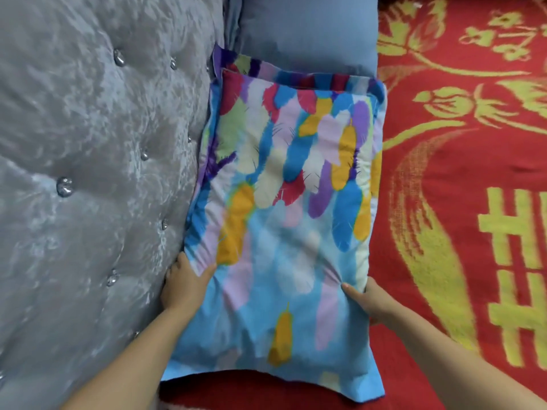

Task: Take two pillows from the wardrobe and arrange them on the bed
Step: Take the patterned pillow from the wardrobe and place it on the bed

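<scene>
Multicoloured feather-print pillow (pixel 284 202) is down on the red blanket (pixel 461 202) by the grey tufted headboard (pixel 88 143), left hand (pixel 183 285) and right hand (pixel 370 300) pinching its sides. Plain blue pillow (pixel 307 34) looks placed already, so just final straightening left, I think.

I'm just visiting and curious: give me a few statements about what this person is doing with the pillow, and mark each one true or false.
1. Both hands hold the feather-print pillow. True: the left hand grips its edge by the headboard and the right hand grips the opposite edge.
2. The bedcover is plain white. False: it is red with yellow patterns.
3. A plain blue pillow lies beyond the colourful one. True.
4. The headboard is bare wood. False: it is grey, shiny fabric, tufted with buttons.
5. The right hand rests flat on the bedcover, away from the pillow. False: its thumb presses into the pillow's top.
</scene>
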Motion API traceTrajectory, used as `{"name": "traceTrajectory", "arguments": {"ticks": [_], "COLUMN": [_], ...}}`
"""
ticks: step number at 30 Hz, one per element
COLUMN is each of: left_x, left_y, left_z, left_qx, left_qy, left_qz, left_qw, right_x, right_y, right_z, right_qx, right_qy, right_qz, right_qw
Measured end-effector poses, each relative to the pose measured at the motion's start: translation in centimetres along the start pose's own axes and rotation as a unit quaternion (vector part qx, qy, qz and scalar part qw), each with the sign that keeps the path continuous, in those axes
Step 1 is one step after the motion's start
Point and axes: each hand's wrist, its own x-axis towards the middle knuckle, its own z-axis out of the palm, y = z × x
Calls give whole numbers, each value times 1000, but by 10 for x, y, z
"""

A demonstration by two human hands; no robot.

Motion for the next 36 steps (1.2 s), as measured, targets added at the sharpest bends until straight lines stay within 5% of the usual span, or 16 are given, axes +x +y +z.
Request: {"name": "traceTrajectory", "arguments": {"ticks": [7,10,14,18,23,27,29,36], "left_x": [24,4,-10,4,14,3,-7,-47], "left_y": [14,9,-1,-6,2,20,43,153], "left_z": [-9,-5,9,17,13,1,-17,-119], "left_qx": [89,18,-41,-46,24,104,126,79], "left_qy": [-176,-222,-189,-161,-167,-161,-127,17], "left_qz": [-69,-99,-108,-56,-56,-58,-8,254], "left_qw": [978,970,975,984,984,980,984,964], "right_x": [-15,-27,-27,-17,-10,-19,-34,-115], "right_y": [-10,-16,-17,-13,-11,-27,-49,-164], "right_z": [-4,-24,-38,-26,-22,-32,-40,-89], "right_qx": [-65,-73,-83,-65,-60,-158,-208,-339], "right_qy": [109,135,67,121,124,97,133,302], "right_qz": [-41,-50,-56,-80,-70,-24,-25,-278], "right_qw": [991,987,993,987,988,982,969,847]}}
